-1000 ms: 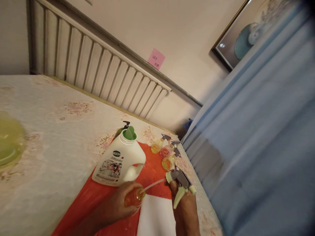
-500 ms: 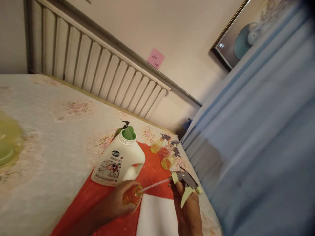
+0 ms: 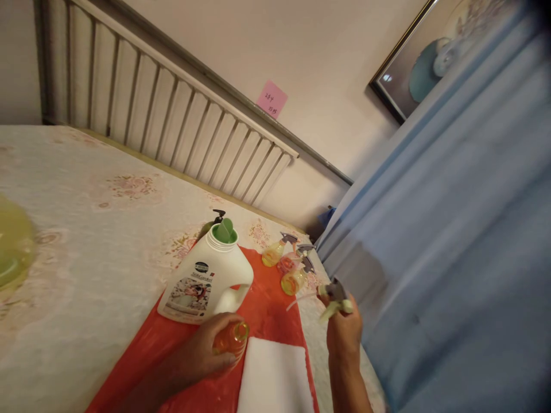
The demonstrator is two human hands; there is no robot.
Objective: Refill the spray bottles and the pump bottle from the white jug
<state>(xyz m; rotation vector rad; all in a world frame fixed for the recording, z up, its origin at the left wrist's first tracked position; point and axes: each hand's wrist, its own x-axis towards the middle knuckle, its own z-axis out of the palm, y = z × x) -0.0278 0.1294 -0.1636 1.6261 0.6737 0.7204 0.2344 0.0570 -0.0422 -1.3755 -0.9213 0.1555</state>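
My left hand (image 3: 210, 347) is wrapped round a small orange-yellow clear bottle (image 3: 232, 338), whose bare mouth faces up and to the right. My right hand (image 3: 344, 321) grips a grey and pale green trigger spray head (image 3: 336, 295), and its thin clear tube (image 3: 300, 299) points left, apart from the bottle. Just beyond my left hand stands a large white detergent jug (image 3: 206, 281) with a green spout (image 3: 224, 230) in its open neck. A white sheet or cloth (image 3: 275, 376) lies between my hands on the red mat (image 3: 275, 315).
Several spray bottles with grey heads stand together behind, among them a yellow one (image 3: 293, 282). A dark pump top (image 3: 218, 215) shows behind the jug. At far left is a yellow-green translucent basin (image 3: 17, 241). A blue curtain (image 3: 451, 229) hangs along the right side.
My right hand has moved right and slightly away with the spray head, so the tube has come out of the bottle's mouth. My left hand with the bottle has hardly moved.
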